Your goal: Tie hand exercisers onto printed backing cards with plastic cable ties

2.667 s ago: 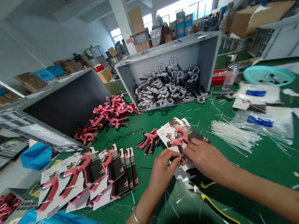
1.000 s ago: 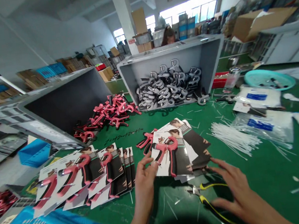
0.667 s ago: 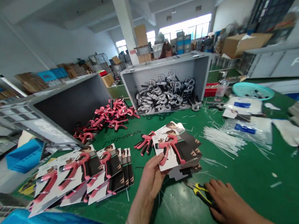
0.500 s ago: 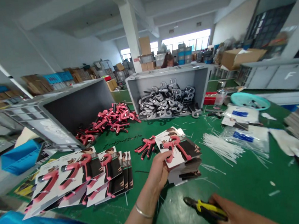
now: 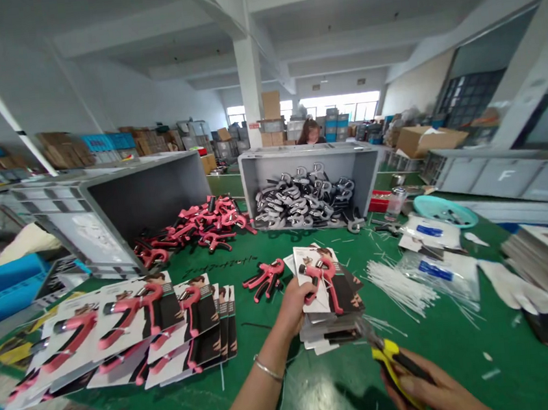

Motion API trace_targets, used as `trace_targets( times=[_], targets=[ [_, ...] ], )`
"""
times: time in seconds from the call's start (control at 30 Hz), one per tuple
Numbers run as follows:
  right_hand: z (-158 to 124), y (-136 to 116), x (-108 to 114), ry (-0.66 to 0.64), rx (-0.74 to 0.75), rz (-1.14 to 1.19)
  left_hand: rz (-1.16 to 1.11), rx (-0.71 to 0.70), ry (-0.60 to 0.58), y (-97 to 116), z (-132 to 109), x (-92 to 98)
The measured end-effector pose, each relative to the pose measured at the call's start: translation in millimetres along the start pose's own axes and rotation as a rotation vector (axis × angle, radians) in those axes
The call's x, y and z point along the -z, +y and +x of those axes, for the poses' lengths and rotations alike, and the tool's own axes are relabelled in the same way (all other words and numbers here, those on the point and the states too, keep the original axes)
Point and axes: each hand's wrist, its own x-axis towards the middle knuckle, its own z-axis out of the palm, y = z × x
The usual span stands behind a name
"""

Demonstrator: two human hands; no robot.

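My left hand [image 5: 295, 304] is closed on a printed card [image 5: 317, 299] with a pink and black hand grip [image 5: 321, 277] mounted on it, held over a stack of cards [image 5: 324, 338]. In my right hand [image 5: 423, 388] is a pair of cutting pliers [image 5: 392, 357] with yellow and black handles; its jaws point up toward the stack, close to its right corner. Several loose pink hand grips [image 5: 265, 278] lie left of the stack. Carded pink grips [image 5: 135, 311] are spread in overlapping piles at the left.
A tipped grey crate [image 5: 105, 229] spills pink grips; another crate [image 5: 373, 175] holds grey ones. White cable ties [image 5: 395, 287] lie right of the stack, near plastic bags [image 5: 438, 272], a turquoise tray [image 5: 468, 217] and more cards [image 5: 544, 261]. A person [image 5: 311, 132] is behind the crates.
The pliers have been raised and turned, with the jaws now pointing up near the stack. My left hand still holds the carded grip, now more upright. The view has shifted slightly.
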Motion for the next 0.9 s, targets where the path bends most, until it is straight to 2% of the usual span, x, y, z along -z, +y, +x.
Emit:
trace_targets(
  times=[0.1, 0.2, 0.3, 0.37, 0.5, 0.63, 0.9],
  targets=[
    [34.3, -27.0, 26.2, 0.160, 0.139, -0.336, -0.005, 0.004, 0.004, 1.5, 0.0, -1.0],
    [67.0, -42.3, 62.2, 0.322, 0.391, -0.957, -0.004, 0.026, 0.020, 2.3, 0.8, -2.0],
    [92.4, -47.8, 88.9, 0.403, 0.549, -1.475, 0.007, 0.050, 0.036, 2.4, 2.5, -2.5],
    [104.8, -50.2, 95.9, 0.429, 0.587, -1.636, 0.019, 0.067, 0.055, 2.5, 4.1, -2.5],
    [120.4, -58.1, 94.2, 0.402, 0.610, -1.733, 0.034, 0.111, 0.073, 2.9, 6.6, -2.6],
    [124.8, -67.9, 89.6, 0.324, 0.598, -1.668, 0.023, 0.110, 0.045, 2.1, 7.9, -2.5],
    [127.7, -66.8, 83.7, 0.208, 0.359, -1.448, -0.016, 0.148, 0.028, -0.8, 10.3, -0.7]
  ],
)
